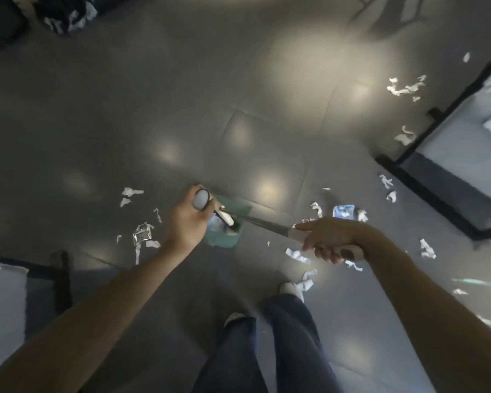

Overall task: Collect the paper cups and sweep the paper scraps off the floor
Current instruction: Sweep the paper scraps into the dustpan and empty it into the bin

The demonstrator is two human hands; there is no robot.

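- left hand (192,212) is curled tight around the rounded white top end of a long handle (201,200), which drops down to a teal dustpan (224,222) sitting on the floor right under that hand
- there's something pale blue-white lying in the dustpan, pretty blurry so can't really say what it is
- right hand (328,239) is wrapped around the white grip of a broom handle (267,224), index finger stretched out along the shaft, the rest of the fingers closed under it
- the dark broom shaft slants from the right hand down and left toward the dustpan; the brush end is hidden around the pan, can't make it out
- paper scraps (296,255) are all over the grey tile floor (153,109): a bunch just beside the right hand and near the feet, some to the left of the left wrist, more up by the black frame on the right and along the right edge
- crumpled shiny foil-looking wrapper (143,234) sits left of the left forearm, touching a few white scraps
- small blue and white packet (343,211) lies on the floor just past the right hand's knuckles
- paper cups: can't pick any out for sure
- a black metal frame (425,191) with pale bedding inside it fills the right side, another pale padded thing with a dark frame sits bottom left
- person's dark trouser legs (289,344) and light shoes at the bottom centre
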